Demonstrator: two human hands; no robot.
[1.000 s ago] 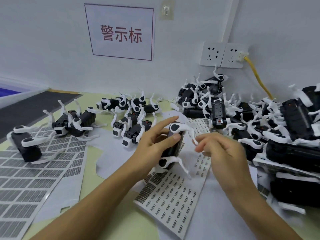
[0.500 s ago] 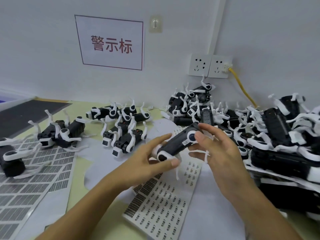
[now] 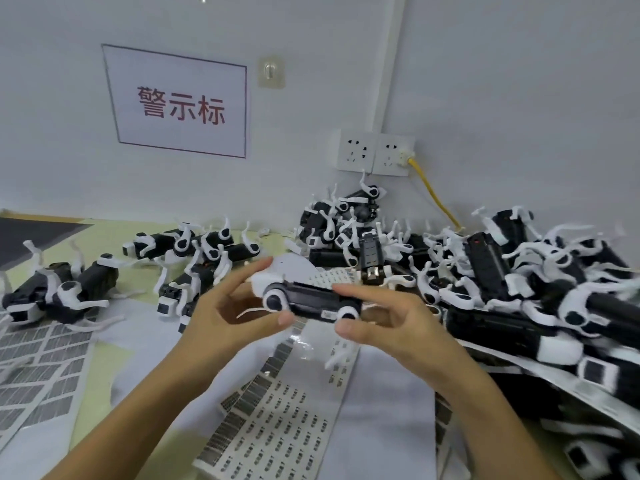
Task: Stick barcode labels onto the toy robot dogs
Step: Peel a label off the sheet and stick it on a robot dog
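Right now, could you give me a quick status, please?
Left hand and right hand both gripping one toy dog above label sheet. Nothing in the way.

We see a black toy robot dog (image 3: 313, 301) with white legs lying level, held above the label sheet (image 3: 277, 431); that sheet of small barcode labels lies flat on the desk (image 3: 100, 362).

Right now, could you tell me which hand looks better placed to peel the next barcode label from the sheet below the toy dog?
Probably the right hand. It holds only the rear end of the toy dog, directly above the label sheet. The left hand grips the head end and could steady it alone.
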